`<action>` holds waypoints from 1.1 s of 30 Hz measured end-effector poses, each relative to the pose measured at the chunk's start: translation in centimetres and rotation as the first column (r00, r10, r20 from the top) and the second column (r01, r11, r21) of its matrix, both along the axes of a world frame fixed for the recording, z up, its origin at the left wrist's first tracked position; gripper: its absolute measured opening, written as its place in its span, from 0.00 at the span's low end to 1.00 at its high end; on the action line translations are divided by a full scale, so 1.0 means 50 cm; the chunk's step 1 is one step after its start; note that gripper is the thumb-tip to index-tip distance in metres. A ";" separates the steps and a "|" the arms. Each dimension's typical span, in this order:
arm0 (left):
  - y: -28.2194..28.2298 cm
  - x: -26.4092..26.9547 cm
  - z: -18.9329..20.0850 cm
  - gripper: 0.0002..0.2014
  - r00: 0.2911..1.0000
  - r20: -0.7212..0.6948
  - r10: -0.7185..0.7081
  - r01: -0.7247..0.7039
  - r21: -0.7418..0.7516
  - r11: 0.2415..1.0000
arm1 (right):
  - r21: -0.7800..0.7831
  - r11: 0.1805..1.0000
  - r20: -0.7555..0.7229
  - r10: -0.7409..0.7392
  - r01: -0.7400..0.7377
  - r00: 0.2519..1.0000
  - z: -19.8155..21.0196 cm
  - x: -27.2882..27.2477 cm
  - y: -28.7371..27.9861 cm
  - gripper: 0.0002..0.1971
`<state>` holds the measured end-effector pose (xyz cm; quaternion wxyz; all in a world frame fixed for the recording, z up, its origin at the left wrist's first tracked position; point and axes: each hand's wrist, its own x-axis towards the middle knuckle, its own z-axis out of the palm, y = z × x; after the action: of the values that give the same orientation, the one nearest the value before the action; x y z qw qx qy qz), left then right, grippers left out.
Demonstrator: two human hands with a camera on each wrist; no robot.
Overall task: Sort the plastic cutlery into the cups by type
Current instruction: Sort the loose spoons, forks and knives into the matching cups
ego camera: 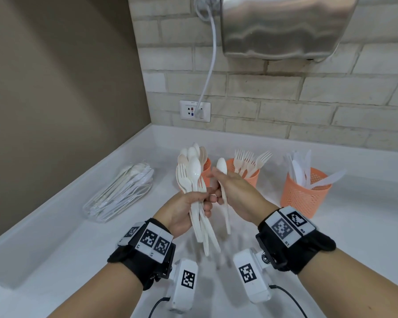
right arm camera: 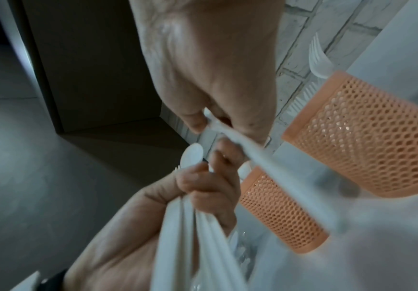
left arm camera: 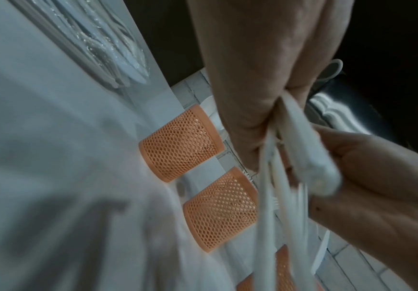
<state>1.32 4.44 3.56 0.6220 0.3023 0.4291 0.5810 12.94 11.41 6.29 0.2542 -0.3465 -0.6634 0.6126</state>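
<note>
One spoon (ego camera: 223, 180) pinched in right hand (ego camera: 233, 191); left hand (ego camera: 186, 210) clamped on bundle (ego camera: 199, 203). Should've dropped it handle-first into spoon cup (ego camera: 206, 168).

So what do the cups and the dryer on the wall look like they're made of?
Cups: apparently moulded plastic, matte orange, judging by the even mesh of small holes and the solid rims. Dryer: a metal housing by the look of it, perhaps brushed stainless steel, with soft, wavy silver reflections across its face; metal-coated plastic can't be ruled out.
</note>
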 end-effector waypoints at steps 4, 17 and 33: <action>0.003 -0.005 -0.003 0.11 0.997 0.016 0.074 -0.074 0.005 0.997 | 0.018 0.997 0.048 -0.078 0.077 0.996 0.007 0.002 0.004 0.18; 0.007 0.010 0.006 0.12 0.994 -0.109 0.031 -0.032 -0.011 0.999 | 0.447 0.868 -0.058 -0.215 0.217 0.975 -0.010 -0.018 -0.004 0.16; -0.002 -0.011 -0.001 0.06 0.976 -0.090 0.200 -0.193 0.081 0.978 | 0.347 0.859 -0.067 -0.377 0.376 0.924 -0.014 0.000 0.040 0.10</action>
<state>0.76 4.36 3.49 0.5288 0.3086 0.4655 0.6392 12.96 13.43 5.62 0.4257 -0.4190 -0.6825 0.4212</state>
